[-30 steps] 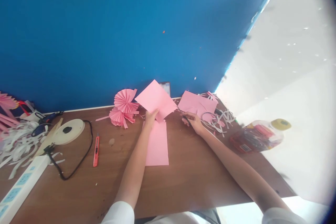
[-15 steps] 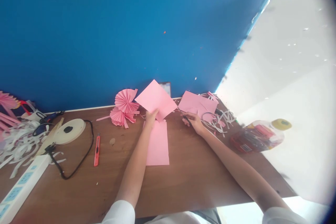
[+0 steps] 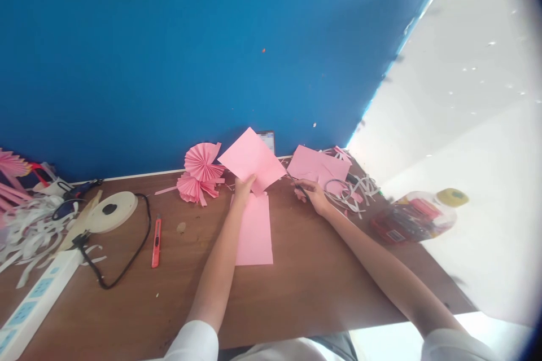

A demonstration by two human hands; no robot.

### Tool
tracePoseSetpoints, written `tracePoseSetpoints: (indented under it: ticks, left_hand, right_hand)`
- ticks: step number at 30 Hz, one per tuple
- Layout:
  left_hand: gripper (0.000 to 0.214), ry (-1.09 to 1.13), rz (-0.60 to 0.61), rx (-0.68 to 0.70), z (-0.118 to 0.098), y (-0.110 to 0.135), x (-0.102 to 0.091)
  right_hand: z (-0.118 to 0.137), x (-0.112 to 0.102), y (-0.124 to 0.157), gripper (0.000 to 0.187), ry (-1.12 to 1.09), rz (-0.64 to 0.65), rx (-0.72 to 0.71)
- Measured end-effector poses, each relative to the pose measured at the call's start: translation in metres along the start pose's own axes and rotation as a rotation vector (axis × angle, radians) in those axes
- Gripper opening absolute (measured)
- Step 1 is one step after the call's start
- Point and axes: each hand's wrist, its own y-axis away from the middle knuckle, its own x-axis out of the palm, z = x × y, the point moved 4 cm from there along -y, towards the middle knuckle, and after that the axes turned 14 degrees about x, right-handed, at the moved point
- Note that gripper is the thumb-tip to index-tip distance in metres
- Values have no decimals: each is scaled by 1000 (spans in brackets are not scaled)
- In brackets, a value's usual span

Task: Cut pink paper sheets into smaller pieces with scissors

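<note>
Pink sheet (image 3: 252, 153) in left hand (image 3: 244, 189); right hand (image 3: 312, 195) near.

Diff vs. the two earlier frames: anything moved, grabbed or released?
Nothing visibly, beyond a slight camera shift. Left hand still grips the raised pink sheet; right hand still holds the dark tool near its corner. Red cutter unmoved.

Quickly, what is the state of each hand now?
Left hand: closed, holding a pink sheet.
Right hand: closed, holding a dark thin tool, probably scissors.
</note>
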Motion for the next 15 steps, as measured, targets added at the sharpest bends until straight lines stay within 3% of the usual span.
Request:
tracePoseSetpoints:
  ticks: [15]
  left_hand:
    - [52,16,27,51,11,-7,-3]
  right_hand:
    - [1,3,1,33,-14,21,-14]
